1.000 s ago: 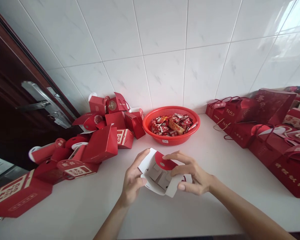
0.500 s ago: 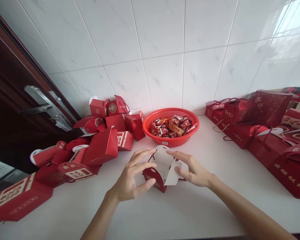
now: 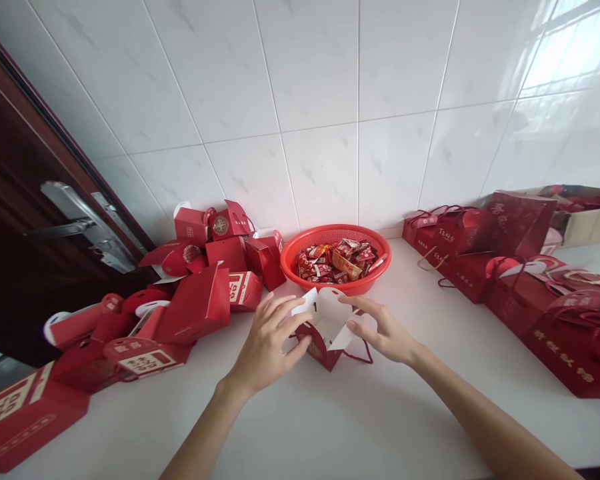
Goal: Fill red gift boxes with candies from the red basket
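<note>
In the head view, the small box (image 3: pixel 325 350) stands upright on the counter (image 3: pixel 300 413), right in front of the person, just this side of the red basket (image 3: pixel 340 232) of wrapped sweets (image 3: pixel 347 260). Its top is undone, its white inner flaps up and splayed. The left hand (image 3: pixel 269 343) curves round the left side, fingers spread, thumb by the red front panel; from where I stand I can't tell how firmly it touches, if at all. The right hand (image 3: pixel 387 330) has forefinger and thumb well apart, the forefinger by the rear flap and the thumb at the right-hand one, with no tight pinch. A dark red cord (image 3: pixel 370 357) loops out on the right onto the counter.

I'd judge the box thin card and very light: stiff along the folds, bendy at the flaps, easily creased, perhaps a bit slick on the printed face. Best to take it low by two opposite walls, near the corners, with light fingers, sparing the flaps and cord.

More red boxes (image 3: pixel 195 303) lie heaped to the left; red gift bags and cartons (image 3: pixel 540 327) line the right.
</note>
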Action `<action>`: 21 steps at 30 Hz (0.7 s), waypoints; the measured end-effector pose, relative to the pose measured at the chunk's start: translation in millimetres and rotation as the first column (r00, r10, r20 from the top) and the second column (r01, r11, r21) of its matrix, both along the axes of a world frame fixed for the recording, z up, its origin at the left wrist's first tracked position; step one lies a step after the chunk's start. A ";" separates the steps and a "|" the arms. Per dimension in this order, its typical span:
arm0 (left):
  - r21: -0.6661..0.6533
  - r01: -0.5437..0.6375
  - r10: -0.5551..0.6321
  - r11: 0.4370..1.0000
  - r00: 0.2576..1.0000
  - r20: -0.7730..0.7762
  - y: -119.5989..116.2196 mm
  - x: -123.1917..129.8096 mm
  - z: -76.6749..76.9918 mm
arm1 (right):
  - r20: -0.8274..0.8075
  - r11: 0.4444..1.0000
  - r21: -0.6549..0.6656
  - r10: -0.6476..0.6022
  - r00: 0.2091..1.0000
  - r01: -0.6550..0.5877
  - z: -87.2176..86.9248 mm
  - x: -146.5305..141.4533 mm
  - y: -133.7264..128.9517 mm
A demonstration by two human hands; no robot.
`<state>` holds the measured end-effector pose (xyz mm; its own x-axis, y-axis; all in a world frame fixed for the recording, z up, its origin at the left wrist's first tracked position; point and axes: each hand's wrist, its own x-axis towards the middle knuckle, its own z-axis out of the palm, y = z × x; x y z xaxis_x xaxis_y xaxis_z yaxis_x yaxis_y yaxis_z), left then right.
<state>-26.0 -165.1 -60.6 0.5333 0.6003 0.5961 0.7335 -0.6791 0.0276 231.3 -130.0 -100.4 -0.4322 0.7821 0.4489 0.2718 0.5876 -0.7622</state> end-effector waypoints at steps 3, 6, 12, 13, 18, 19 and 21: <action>-0.078 0.046 -0.046 0.996 0.999 -0.004 0.0 4.2 5.2 | -0.038 1.000 0.015 0.001 0.999 0.000 4.9 -2.1 -3.5; -0.169 0.133 -0.124 0.977 0.990 0.061 4.9 11.4 16.6 | -0.124 0.997 0.069 -0.020 0.992 0.029 7.9 -2.3 -5.7; -0.348 0.218 -0.131 0.912 0.957 0.257 77.2 40.1 44.0 | -0.335 0.961 0.072 -0.229 0.914 0.267 3.4 -0.5 3.5; -0.405 0.215 -0.130 0.889 0.965 0.228 95.5 48.0 46.3 | -0.352 0.951 0.065 -0.263 0.898 0.304 1.8 -0.3 6.2; -0.566 0.122 -0.155 0.815 0.988 -0.009 167.1 97.9 44.7 | -0.389 0.913 0.099 -0.330 0.860 0.395 -5.2 -0.1 15.9; -0.584 0.114 -0.171 0.804 0.984 -0.042 175.0 107.9 42.8 | -0.389 0.910 0.117 -0.327 0.862 0.398 -6.0 -0.4 16.4; -0.602 0.095 -0.183 0.793 0.979 -0.087 186.1 125.2 38.3 | -0.382 0.903 0.162 -0.314 0.869 0.397 -6.5 -1.3 16.1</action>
<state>99.2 21.0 -22.2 0.6860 0.7246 0.0657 0.6587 -0.6569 0.3669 230.0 -113.9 -106.9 0.0671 0.7106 0.7004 0.2456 0.6686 -0.7018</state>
